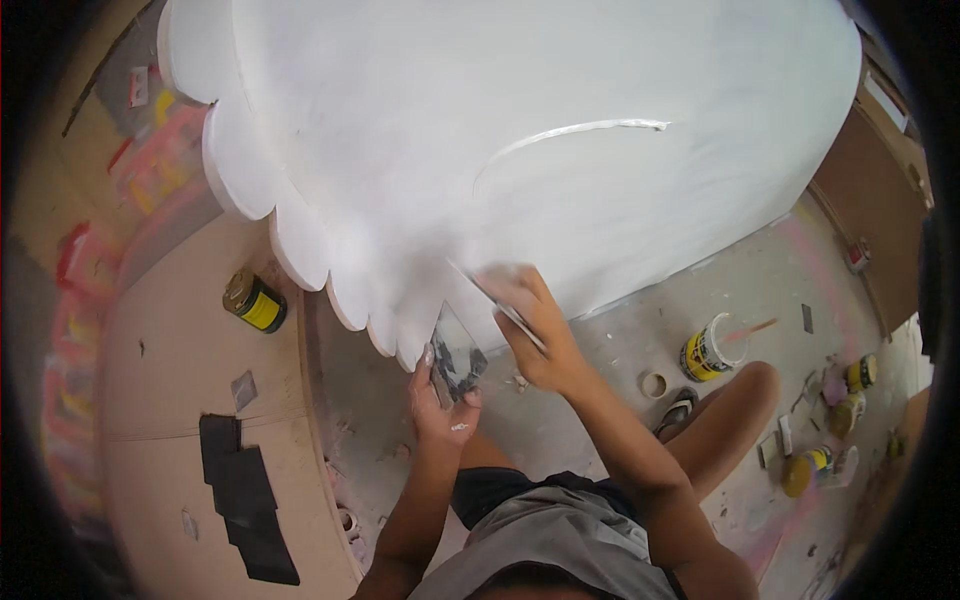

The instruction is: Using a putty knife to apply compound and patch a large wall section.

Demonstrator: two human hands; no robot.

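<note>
My left hand [440,415] is closed around the lower end of a flat, pointed putty spreader [457,352], whose face is smeared grey and dark. White paste marks that hand. A thin-bladed scraper [492,297], slightly blurred, is gripped in my right hand [540,330], just right of the spreader and above it. Both tools are close to a large white panel [560,200] with a scalloped left edge [238,165]. Along its surface runs a curved white ridge [590,128]. A greyish patch [425,265] lies beside the scraper's tip.
On cardboard [170,370] at the left stand a yellow-and-black tin [255,302] and black sheet pieces [245,495]. A white-topped can [712,345] holding a stick [752,329], a tape roll [653,385] and further tins [805,470] occupy the right-hand floor.
</note>
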